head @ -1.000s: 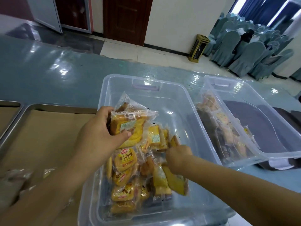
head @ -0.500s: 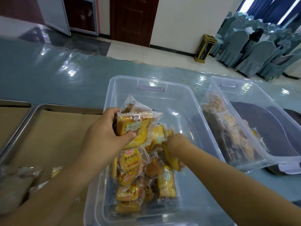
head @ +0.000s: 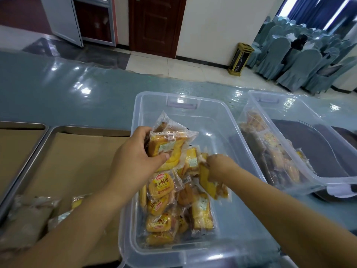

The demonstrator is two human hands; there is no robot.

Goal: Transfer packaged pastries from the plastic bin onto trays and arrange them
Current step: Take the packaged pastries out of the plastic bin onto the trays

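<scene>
My left hand (head: pixel 135 159) grips a stack of wrapped cakes (head: pixel 168 149), thumb across the front, over the clear plastic bin (head: pixel 228 120). My right hand (head: pixel 219 167) pinches one yellow cake packet (head: pixel 207 183), probably just clear of the pastry pile (head: pixel 160 206); that part is blurred. A few packets (head: pixel 29 213) lie on the paper-lined tray (head: pixel 41 141) to the left.

A cream wall (head: pixel 212 26) with a dark wooden door (head: pixel 154 24) is seen at the far side, above a pale tiled floor (head: pixel 173 64). At far right, grey-blue covered chairs (head: pixel 301 62) are grouped beneath blue curtains (head: pixel 313 10), and a gold-framed bin (head: pixel 240 59) is set near them.
</scene>
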